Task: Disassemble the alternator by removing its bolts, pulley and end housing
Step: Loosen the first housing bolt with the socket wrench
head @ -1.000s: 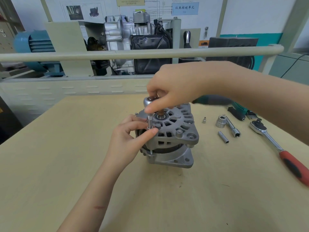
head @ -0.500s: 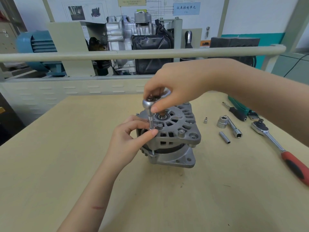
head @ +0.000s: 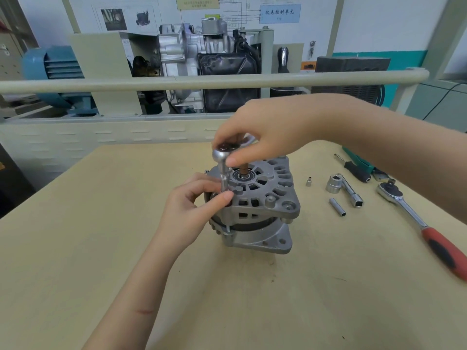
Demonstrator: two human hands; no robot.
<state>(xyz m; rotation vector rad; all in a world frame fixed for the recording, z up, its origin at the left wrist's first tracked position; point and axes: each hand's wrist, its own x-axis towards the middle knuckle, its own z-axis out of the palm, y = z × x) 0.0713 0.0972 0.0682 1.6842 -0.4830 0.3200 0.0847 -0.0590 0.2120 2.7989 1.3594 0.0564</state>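
Alternator (head: 255,205) is standing mid-bench, shaft up, with both hands working at its left edge. Right hand (head: 265,132) is reaching in from the right, its fingers (head: 233,160) curling round the head of a small ratchet (head: 222,154) standing upright over a bolt. Left hand (head: 188,210) is pinching the ratchet's lower stem between thumb and forefinger, just beside the housing. To the right on the bench (head: 101,223) are lying a tiny bit (head: 308,181), a big socket (head: 333,183), a slim socket (head: 337,207), and, farther right, a red-handled ratchet (head: 417,221).
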